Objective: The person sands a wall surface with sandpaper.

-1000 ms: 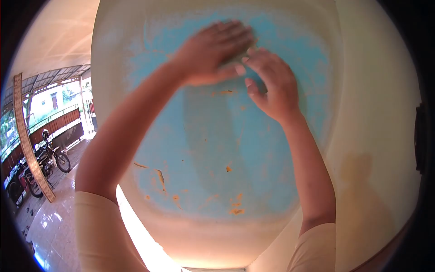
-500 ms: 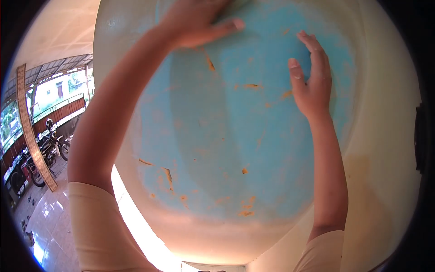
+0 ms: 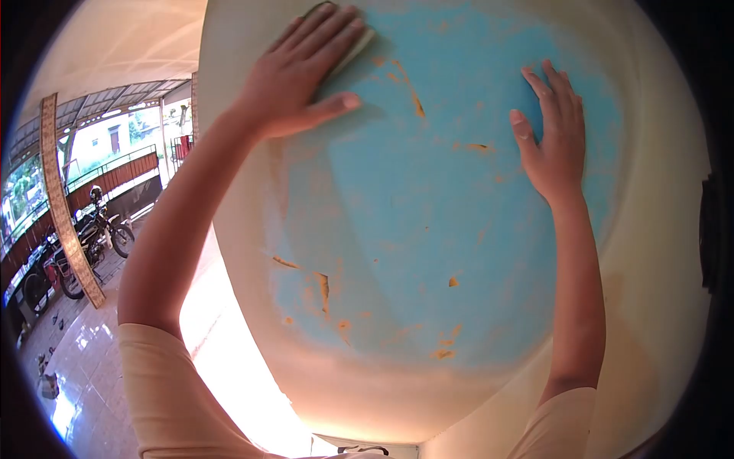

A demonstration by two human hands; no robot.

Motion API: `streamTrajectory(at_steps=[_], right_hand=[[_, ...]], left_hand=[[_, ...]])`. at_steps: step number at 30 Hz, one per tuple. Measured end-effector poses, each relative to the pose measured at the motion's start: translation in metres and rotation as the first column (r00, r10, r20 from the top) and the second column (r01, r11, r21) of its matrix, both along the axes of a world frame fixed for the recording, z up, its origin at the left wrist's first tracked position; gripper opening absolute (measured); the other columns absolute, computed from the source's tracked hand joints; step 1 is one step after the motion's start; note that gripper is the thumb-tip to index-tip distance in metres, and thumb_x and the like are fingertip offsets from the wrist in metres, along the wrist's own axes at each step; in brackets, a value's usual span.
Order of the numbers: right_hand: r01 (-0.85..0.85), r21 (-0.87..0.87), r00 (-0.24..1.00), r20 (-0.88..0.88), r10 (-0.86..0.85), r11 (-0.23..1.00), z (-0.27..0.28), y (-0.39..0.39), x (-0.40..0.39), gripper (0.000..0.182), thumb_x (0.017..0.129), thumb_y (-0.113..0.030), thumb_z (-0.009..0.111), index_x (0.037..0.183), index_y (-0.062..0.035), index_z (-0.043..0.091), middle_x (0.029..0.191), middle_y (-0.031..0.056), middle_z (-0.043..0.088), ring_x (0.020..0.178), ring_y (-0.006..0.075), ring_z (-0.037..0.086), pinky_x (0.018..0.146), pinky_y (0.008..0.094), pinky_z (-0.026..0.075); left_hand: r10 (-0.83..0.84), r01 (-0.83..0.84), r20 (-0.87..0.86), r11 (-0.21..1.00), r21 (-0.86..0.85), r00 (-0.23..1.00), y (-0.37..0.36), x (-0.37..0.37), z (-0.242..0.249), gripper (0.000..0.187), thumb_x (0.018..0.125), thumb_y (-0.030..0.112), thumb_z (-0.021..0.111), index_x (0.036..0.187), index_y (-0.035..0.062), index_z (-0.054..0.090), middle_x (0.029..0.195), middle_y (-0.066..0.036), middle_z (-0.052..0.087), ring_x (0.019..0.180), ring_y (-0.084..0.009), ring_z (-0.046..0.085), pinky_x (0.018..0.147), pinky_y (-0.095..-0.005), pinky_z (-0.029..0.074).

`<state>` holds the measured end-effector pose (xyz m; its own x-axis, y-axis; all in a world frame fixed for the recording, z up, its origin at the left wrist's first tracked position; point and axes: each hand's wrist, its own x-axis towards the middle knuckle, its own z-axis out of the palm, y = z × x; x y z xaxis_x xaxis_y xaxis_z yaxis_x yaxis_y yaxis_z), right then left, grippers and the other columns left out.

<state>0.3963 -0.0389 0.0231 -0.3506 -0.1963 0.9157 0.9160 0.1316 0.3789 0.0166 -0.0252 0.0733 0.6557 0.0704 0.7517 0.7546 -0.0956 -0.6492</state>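
Observation:
A large curved panel (image 3: 413,191) has a blue patch with orange chips and scrapes, framed by a beige border. High on its left side, my left hand (image 3: 306,73) presses a thin flat pad (image 3: 358,52) against the surface. Only the pad's pale edge and a dark rim show past the fingers; the palm hides the rest. My left thumb points right, away from the fingers. On the right part of the blue patch, my right hand (image 3: 556,145) rests with its fingers apart and nothing visible in it.
A patterned post (image 3: 69,206) stands at the left, with a motorcycle (image 3: 103,233) behind it. Shiny floor tiles (image 3: 92,367) lie at the lower left. Further back are a railing (image 3: 115,172) and a metal roof. A beige wall runs along the right.
My left hand has moved left and down in view, showing its fingers and the pad's edge. The panel and my right hand appear shifted right as the view has turned.

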Motion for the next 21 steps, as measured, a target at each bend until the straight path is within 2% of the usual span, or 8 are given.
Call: streamTrajectory(at_steps=[1, 3, 5, 10, 12, 14, 18, 21], right_hand=[[-0.009, -0.005, 1.000, -0.001, 0.009, 1.000, 0.000, 0.001, 0.000, 0.051, 0.098, -0.043, 0.057, 0.144, -0.0212, 0.052, 0.155, 0.0081, 0.044, 0.145, 0.0359, 0.036, 0.119, 0.0584, 0.026], [-0.018, -0.015, 1.000, -0.003, 0.018, 1.000, 0.000, 0.002, -0.001, 0.051, 0.098, -0.043, 0.057, 0.144, -0.0219, 0.052, 0.156, 0.0080, 0.042, 0.146, 0.0359, 0.035, 0.119, 0.0589, 0.025], [-0.006, -0.018, 1.000, -0.016, 0.006, 1.000, 0.000, 0.002, -0.002, 0.051, 0.099, -0.044, 0.055, 0.145, -0.0223, 0.051, 0.157, 0.0081, 0.041, 0.146, 0.0361, 0.035, 0.119, 0.0592, 0.025], [0.043, -0.010, 0.998, -0.037, -0.043, 0.999, -0.002, 0.005, -0.004, 0.053, 0.100, -0.047, 0.053, 0.147, -0.0233, 0.048, 0.158, 0.0079, 0.039, 0.147, 0.0361, 0.033, 0.119, 0.0611, 0.024], [0.063, -0.001, 0.997, -0.045, -0.063, 0.998, -0.003, 0.005, -0.007, 0.054, 0.100, -0.048, 0.052, 0.148, -0.0236, 0.047, 0.159, 0.0077, 0.039, 0.147, 0.0360, 0.033, 0.118, 0.0617, 0.023], [0.098, 0.003, 0.992, -0.077, -0.097, 0.995, -0.005, 0.005, -0.010, 0.054, 0.101, -0.048, 0.050, 0.149, -0.0241, 0.046, 0.160, 0.0074, 0.038, 0.148, 0.0361, 0.032, 0.118, 0.0630, 0.023], [0.088, -0.004, 0.994, -0.066, -0.088, 0.996, -0.008, 0.006, -0.009, 0.054, 0.101, -0.049, 0.048, 0.150, -0.0245, 0.045, 0.160, 0.0070, 0.037, 0.149, 0.0360, 0.030, 0.118, 0.0634, 0.021], [0.106, -0.027, 0.992, -0.068, -0.108, 0.994, -0.005, 0.005, -0.007, 0.055, 0.101, -0.049, 0.048, 0.151, -0.0248, 0.044, 0.161, 0.0068, 0.035, 0.150, 0.0351, 0.029, 0.119, 0.0635, 0.020]], left_hand=[[0.072, -0.072, -0.003, 0.997, -0.001, 0.997, -0.001, -0.016, 0.003, 0.096, 0.096, 0.067, 0.045, 0.161, 0.0033, 0.014, 0.168, -0.020, 0.011, 0.156, -0.0362, 0.005, 0.126, -0.0488, 0.007], [0.011, -0.009, 0.076, 1.000, -0.022, 0.997, 0.003, -0.038, 0.021, 0.095, 0.095, 0.064, 0.046, 0.160, 0.0029, 0.016, 0.167, -0.020, 0.012, 0.156, -0.0368, 0.006, 0.127, -0.0484, 0.008], [0.011, -0.025, 0.253, 0.998, 0.052, 0.968, 0.010, -0.045, 0.038, 0.093, 0.094, 0.061, 0.049, 0.160, 0.0023, 0.019, 0.167, -0.021, 0.015, 0.156, -0.0371, 0.006, 0.127, -0.0476, 0.009], [-0.103, 0.071, 0.408, 0.993, 0.094, 0.907, 0.010, -0.007, 0.035, 0.087, 0.096, 0.055, 0.050, 0.159, 0.0022, 0.022, 0.166, -0.021, 0.018, 0.155, -0.0365, 0.008, 0.127, -0.0462, 0.010], [-0.136, 0.104, 0.332, 0.988, 0.113, 0.933, 0.007, 0.010, 0.025, 0.083, 0.098, 0.054, 0.047, 0.160, 0.0038, 0.021, 0.167, -0.020, 0.016, 0.156, -0.0354, 0.008, 0.127, -0.0455, 0.009], [-0.394, 0.364, 0.240, 0.917, 0.161, 0.887, 0.016, 0.036, 0.005, 0.084, 0.093, 0.066, 0.049, 0.154, 0.0088, 0.038, 0.160, -0.014, 0.037, 0.150, -0.0316, 0.029, 0.124, -0.0479, 0.019], [-0.415, 0.415, -0.018, 0.910, -0.003, 0.910, 0.010, 0.092, -0.048, 0.087, 0.092, 0.069, 0.049, 0.154, 0.0086, 0.038, 0.161, -0.013, 0.034, 0.151, -0.0336, 0.026, 0.125, -0.0485, 0.018], [-0.414, 0.416, -0.089, 0.909, 0.001, 0.906, 0.012, 0.078, -0.035, 0.086, 0.093, 0.067, 0.049, 0.155, 0.0091, 0.037, 0.161, -0.013, 0.034, 0.152, -0.0339, 0.025, 0.124, -0.0483, 0.019]])
